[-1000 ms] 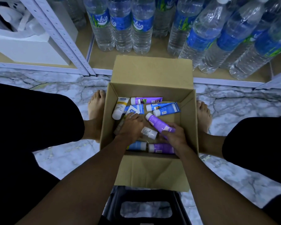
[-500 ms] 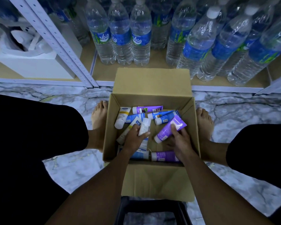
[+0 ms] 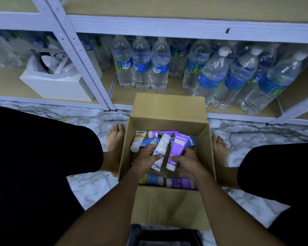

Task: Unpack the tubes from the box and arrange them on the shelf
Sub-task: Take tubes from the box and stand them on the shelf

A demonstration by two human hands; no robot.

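Observation:
An open cardboard box (image 3: 169, 107) stands on the floor between my feet, with several tubes inside. My left hand (image 3: 145, 159) grips a white tube (image 3: 161, 148) with blue print, raised over the box. My right hand (image 3: 187, 162) grips a purple tube (image 3: 177, 148) beside it, cap end down. More tubes lie in the box: a white and yellow one (image 3: 138, 142) at the left, a purple one (image 3: 160, 133) at the back, and a blue (image 3: 152, 179) and a purple one (image 3: 182, 182) near the front wall.
A white metal shelf unit (image 3: 149, 25) stands right behind the box. Its bottom level holds several water bottles (image 3: 142, 68) and a white box (image 3: 57, 86) at the left. A dark stool (image 3: 164, 235) shows at the bottom edge. The floor is marble tile.
Both hands have lifted their tubes higher out of the pile and brought them upright side by side. My head has tilted up, bringing an upper shelf board into view.

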